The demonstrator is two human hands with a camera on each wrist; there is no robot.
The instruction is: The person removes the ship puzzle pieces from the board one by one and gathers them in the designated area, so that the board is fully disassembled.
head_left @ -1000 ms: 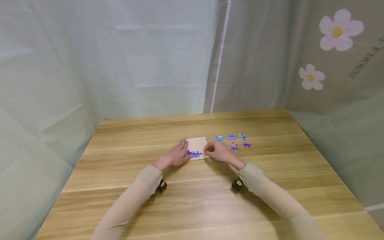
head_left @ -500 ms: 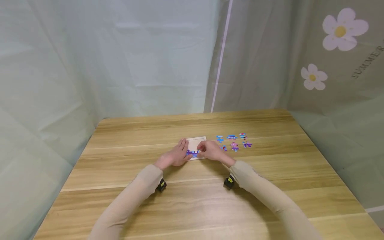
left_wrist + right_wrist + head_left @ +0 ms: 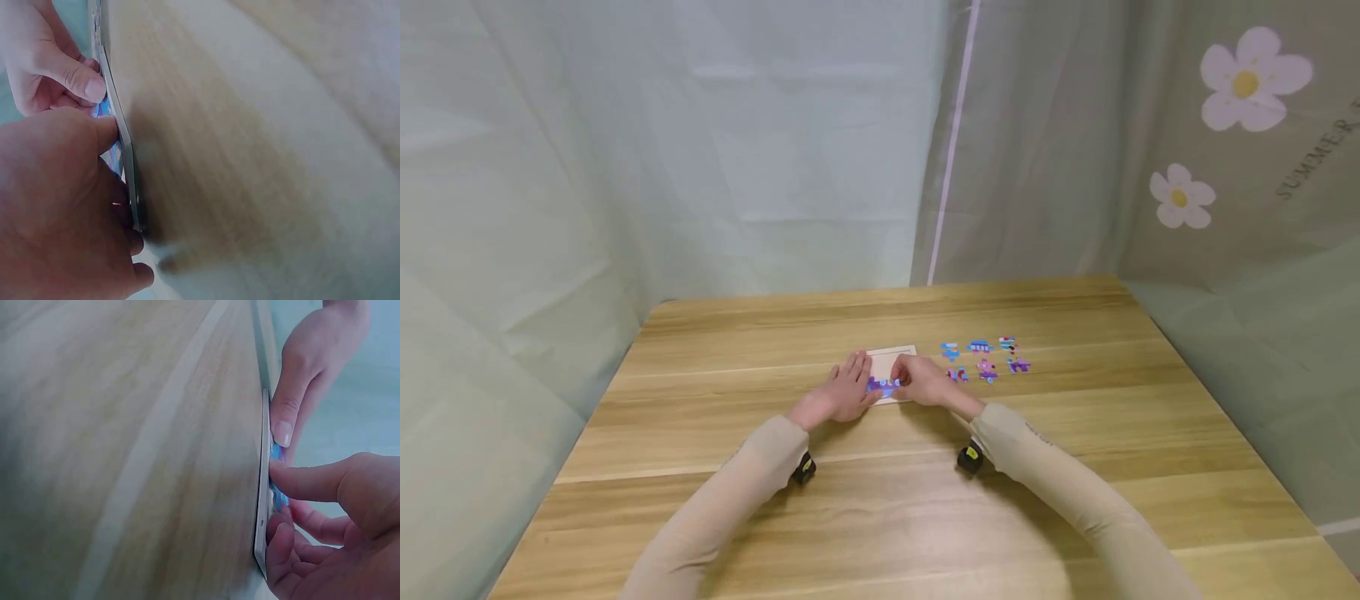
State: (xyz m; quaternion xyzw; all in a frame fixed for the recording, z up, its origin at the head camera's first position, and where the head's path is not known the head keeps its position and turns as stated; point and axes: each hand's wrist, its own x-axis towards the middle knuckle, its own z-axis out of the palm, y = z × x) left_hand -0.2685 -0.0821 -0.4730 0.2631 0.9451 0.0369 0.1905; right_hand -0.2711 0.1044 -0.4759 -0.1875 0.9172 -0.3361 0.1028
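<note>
A pale wooden puzzle tray (image 3: 891, 352) lies on the table, with blue and purple jigsaw pieces (image 3: 880, 387) along its near side. My left hand (image 3: 848, 390) rests on the tray's left edge, fingers extended and thumb by the near rim. Over the tray's right part, my right hand (image 3: 921, 382) pinches a puzzle piece (image 3: 279, 495) between thumb and curled fingers, down at the tray's surface. Only a blue sliver of that piece shows in the right wrist view. In the left wrist view both thumbs lie close together at the tray's rim (image 3: 128, 153).
Right of the tray, several loose jigsaw pieces (image 3: 987, 367) lie in two rows on the wooden table (image 3: 880, 517). Grey curtains (image 3: 790, 167) hang behind the table and at its sides.
My right hand has moved left from the tray's right edge to the pieces in it. A loose piece behind that hand has come into sight. The left hand stays in place.
</note>
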